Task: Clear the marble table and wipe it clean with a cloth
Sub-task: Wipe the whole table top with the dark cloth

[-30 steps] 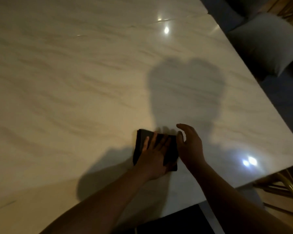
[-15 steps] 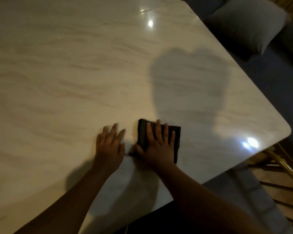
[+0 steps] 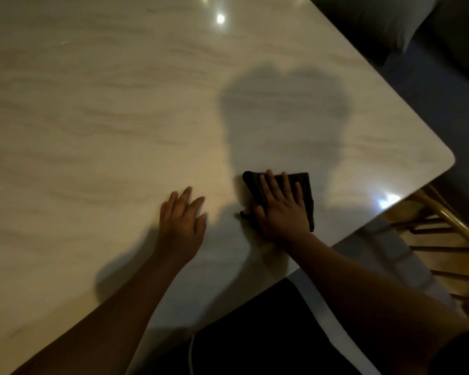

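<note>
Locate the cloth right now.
Head view: the dark cloth lies flat on the marble table, toward its right corner by the near edge. It is pressed under the right hand, and the left hand is spread just to its left.

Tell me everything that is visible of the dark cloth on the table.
The cloth is dark, almost black, and looks like soft fabric folded into a rough rectangle. It lies flat on the marble table, near its front edge and right corner. The right hand presses on it with straight, spread fingers, covering its middle. A small tip sticks out by the thumb.
</note>
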